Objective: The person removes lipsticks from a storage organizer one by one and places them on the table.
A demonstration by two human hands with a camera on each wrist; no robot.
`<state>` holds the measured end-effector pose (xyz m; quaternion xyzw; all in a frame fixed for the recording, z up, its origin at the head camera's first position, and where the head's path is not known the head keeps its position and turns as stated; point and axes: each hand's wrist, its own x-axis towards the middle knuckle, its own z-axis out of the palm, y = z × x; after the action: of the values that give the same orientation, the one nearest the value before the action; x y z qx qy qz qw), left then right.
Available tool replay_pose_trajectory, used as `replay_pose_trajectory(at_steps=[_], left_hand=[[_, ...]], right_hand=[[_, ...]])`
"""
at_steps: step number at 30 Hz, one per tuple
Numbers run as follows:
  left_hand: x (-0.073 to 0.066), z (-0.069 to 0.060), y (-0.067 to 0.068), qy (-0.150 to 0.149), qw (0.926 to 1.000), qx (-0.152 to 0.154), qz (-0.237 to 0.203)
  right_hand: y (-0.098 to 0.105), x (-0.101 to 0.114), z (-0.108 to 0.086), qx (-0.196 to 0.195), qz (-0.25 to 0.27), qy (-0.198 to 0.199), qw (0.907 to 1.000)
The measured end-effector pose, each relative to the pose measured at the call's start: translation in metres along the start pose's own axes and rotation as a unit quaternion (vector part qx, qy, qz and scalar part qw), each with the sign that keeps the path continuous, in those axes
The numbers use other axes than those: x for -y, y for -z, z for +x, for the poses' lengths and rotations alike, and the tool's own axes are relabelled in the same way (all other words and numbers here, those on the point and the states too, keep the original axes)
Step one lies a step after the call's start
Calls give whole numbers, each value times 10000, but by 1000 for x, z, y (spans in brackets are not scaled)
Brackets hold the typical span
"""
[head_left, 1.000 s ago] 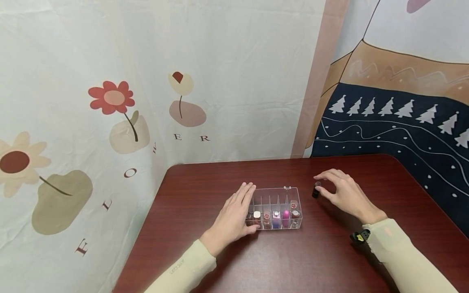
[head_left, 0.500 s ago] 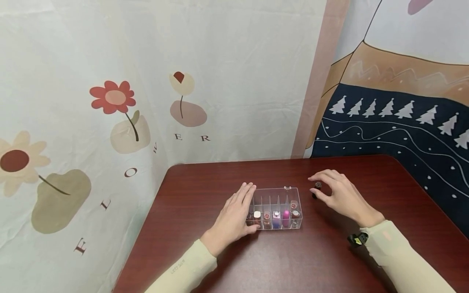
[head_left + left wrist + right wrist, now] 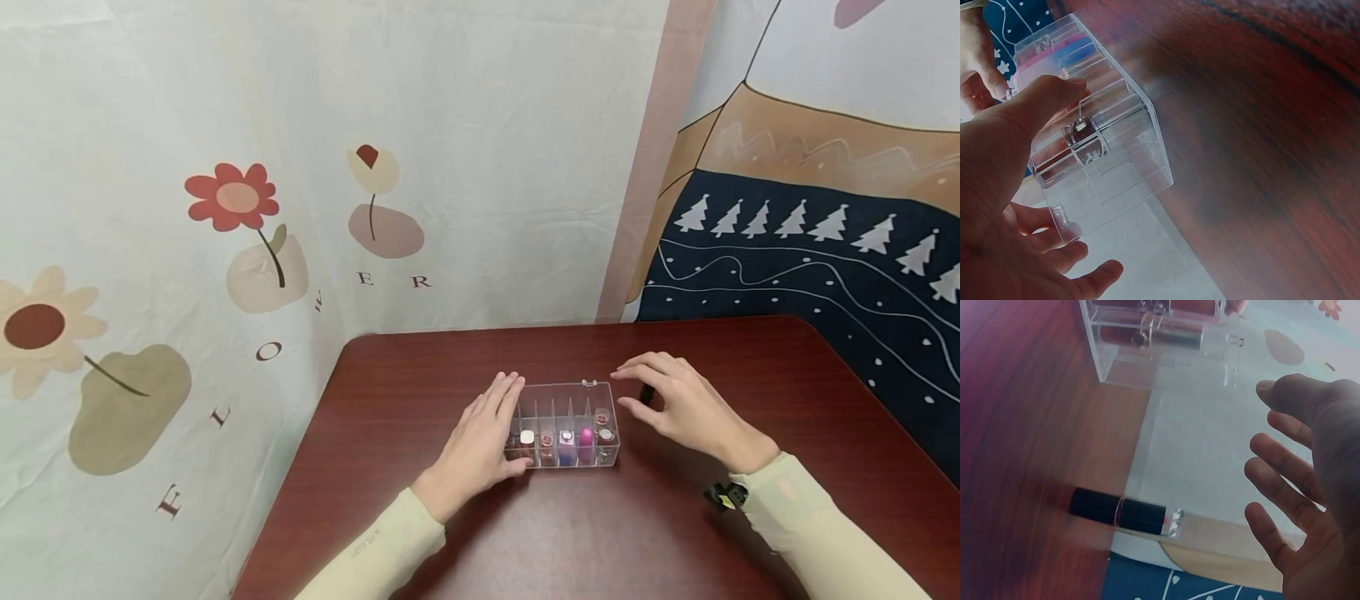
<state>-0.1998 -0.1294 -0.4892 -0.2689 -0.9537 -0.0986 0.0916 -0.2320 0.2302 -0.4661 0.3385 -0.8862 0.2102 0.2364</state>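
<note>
A clear divided lipstick organizer [image 3: 568, 425] stands on the table. Several lipsticks, one of them magenta [image 3: 586, 444], fill its front row, and one more stands at the right end behind. My left hand [image 3: 478, 442] holds the organizer's left end, thumb at the front and fingers toward the back. Just right of the organizer hovers my right hand [image 3: 688, 408], fingers spread apart and holding nothing. Partly hidden behind it in the head view, a black lipstick [image 3: 1119, 509] with a clear faceted tip stands upright on the table, apart from the hand.
The dark red wooden table [image 3: 390, 400] meets a pale flower-print curtain [image 3: 480, 167] at the back. A navy cloth with white trees [image 3: 795, 267] hangs at the right. A black device with a yellow mark [image 3: 725, 497] sits at my right wrist.
My right hand has drawn left, away from the standing black lipstick and toward the organizer's right end. The lipstick has stayed in place. My left hand has kept its hold.
</note>
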Motion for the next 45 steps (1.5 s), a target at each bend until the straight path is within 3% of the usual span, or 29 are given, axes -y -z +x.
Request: replay_pose_trajectory(at_steps=[17,30,37,45], left_hand=[[1,0,1,-16,9999,48,-156],[3,0,-2,-3,9999,12,-148],[4,0,-3,-2,9998,-4,-175],[4,0,-4,1,9999,-36,-148]], right_hand=[[-5,19,10,406,-99,631,9971],[-12,24,9,756,-202,379,9962],[-14,29,10,962,-282,32,9950],[-18,33,10,1020,-409,-116,9939]])
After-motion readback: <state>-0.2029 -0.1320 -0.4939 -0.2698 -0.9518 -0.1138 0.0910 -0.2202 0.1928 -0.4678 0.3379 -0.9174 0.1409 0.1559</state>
